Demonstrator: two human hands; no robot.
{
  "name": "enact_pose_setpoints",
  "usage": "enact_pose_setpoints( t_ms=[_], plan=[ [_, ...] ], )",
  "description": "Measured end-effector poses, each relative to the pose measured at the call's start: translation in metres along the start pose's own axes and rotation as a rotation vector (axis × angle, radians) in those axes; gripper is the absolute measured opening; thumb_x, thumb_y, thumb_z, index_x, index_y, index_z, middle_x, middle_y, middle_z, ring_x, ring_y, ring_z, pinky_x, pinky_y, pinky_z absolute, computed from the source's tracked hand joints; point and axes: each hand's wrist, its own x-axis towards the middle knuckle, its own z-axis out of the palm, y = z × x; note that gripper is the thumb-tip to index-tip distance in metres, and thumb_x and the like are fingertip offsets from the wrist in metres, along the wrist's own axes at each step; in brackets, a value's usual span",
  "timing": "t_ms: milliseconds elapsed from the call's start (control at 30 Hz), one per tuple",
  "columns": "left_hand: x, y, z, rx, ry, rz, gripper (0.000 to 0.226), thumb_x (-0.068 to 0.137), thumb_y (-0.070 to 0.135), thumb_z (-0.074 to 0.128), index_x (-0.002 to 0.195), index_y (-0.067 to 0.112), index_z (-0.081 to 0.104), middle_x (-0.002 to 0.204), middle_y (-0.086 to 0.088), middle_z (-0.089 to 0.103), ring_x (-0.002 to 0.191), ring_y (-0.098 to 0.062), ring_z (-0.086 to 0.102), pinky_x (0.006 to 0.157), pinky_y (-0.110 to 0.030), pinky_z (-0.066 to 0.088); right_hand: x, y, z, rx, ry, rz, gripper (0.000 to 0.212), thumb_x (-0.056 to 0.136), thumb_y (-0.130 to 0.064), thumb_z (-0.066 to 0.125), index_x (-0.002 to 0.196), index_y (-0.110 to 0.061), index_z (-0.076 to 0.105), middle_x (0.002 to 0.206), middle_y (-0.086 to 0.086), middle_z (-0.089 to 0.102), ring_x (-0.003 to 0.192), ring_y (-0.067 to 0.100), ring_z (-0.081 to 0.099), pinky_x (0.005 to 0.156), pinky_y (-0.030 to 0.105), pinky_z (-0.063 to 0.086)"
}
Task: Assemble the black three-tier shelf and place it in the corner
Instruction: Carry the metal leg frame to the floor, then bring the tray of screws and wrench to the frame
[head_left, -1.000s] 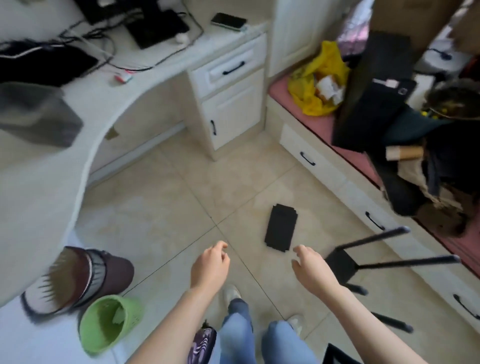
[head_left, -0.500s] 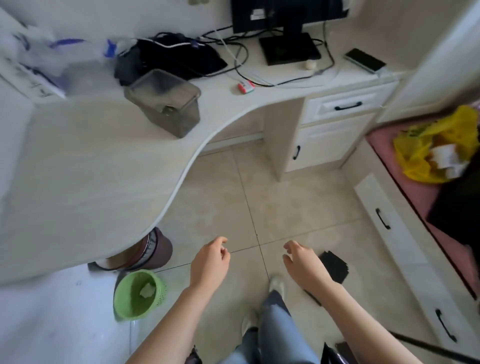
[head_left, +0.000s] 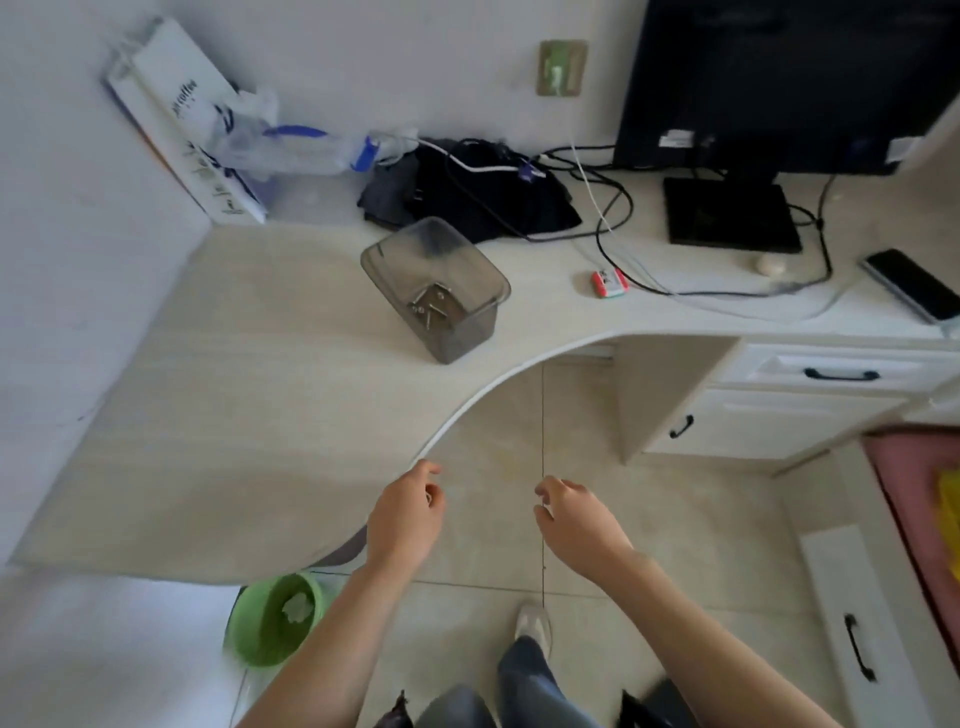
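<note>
On desk (head_left: 234, 364), bag (head_left: 179, 111) reading "coffee"; left hand (head_left: 408, 519), right hand (head_left: 579, 525) loosely curled, empty

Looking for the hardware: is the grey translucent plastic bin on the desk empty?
No, the grey translucent plastic bin holds a small pile of metal fasteners at its bottom.

Curved pale desk (head_left: 218, 395) against white wall (head_left: 389, 57), beige tiled floor (head_left: 675, 530).

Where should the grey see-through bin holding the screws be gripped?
Probably pinch the rim of the bin on its near wall, coming from above over the desk edge: it stands upright with an open top, and loose screws lie on its bottom.
</note>
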Motion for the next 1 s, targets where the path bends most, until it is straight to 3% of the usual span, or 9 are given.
enact_pose_setpoints(
  t_ms=[233,433,567,733,867,1000],
  plan=[
    [0.078,0.037,-0.032,-0.052,0.138,0.004,0.029,0.097,0.013,0.057,0.124,0.018,0.065,0.102,-0.007,0.074,0.097,-0.029,0.067,0.079,-0.04,0.053,0.079,-0.034,-0.06,-0.01,0.017,-0.127,0.034,0.101,-0.022,0.043,0.131,-0.011,0.054,0.126,0.008,0.061,0.114,0.026,0.058,0.091,0.037,0.051],
    [0.157,0.055,-0.071,-0.077,0.251,0.055,0.025,0.095,0.01,0.059,0.118,0.014,0.068,0.103,-0.011,0.072,0.097,-0.034,0.066,0.08,-0.042,0.053,0.138,-0.061,-0.09,0.055,0.054,-0.114,0.033,0.098,-0.023,0.047,0.129,-0.013,0.056,0.121,0.007,0.065,0.112,0.027,0.06,0.089,0.035,0.05],
    [0.211,0.059,-0.095,-0.056,0.288,0.157,0.024,0.093,0.004,0.061,0.116,0.005,0.067,0.111,-0.014,0.067,0.104,-0.035,0.06,0.085,-0.048,0.051,0.171,-0.084,-0.094,0.32,-0.011,0.07,0.035,0.098,-0.025,0.053,0.13,-0.014,0.053,0.108,0.002,0.068,0.097,0.021,0.062,0.07,0.024,0.043],
    [0.281,0.064,-0.114,0.007,0.261,0.21,0.03,0.092,0.003,0.061,0.122,0.002,0.065,0.122,-0.016,0.061,0.116,-0.036,0.051,0.09,-0.048,0.048,0.198,-0.112,-0.097,0.925,-0.103,0.386,0.032,0.098,-0.027,0.055,0.125,-0.01,0.051,0.094,0.005,0.065,0.08,0.02,0.06,0.074,0.031,0.05],
    [0.327,0.064,-0.115,0.044,0.176,0.194,0.038,0.094,0.005,0.058,0.132,0.004,0.058,0.134,-0.015,0.057,0.125,-0.035,0.045,0.096,-0.046,0.046,0.213,-0.121,-0.106,0.986,-0.138,0.419,0.023,0.1,-0.027,0.047,0.105,-0.009,0.061,0.089,0.005,0.066,0.079,0.019,0.062,0.077,0.032,0.054],
    [0.356,0.064,-0.109,0.045,0.086,0.18,0.043,0.098,0.01,0.056,0.141,0.008,0.05,0.138,-0.015,0.056,0.129,-0.033,0.045,0.099,-0.045,0.045,0.221,-0.124,-0.105,1.048,-0.141,0.468,0.019,0.102,-0.026,0.047,0.097,-0.013,0.06,0.091,0.007,0.069,0.082,0.02,0.067,0.078,0.033,0.059]
  ],
)
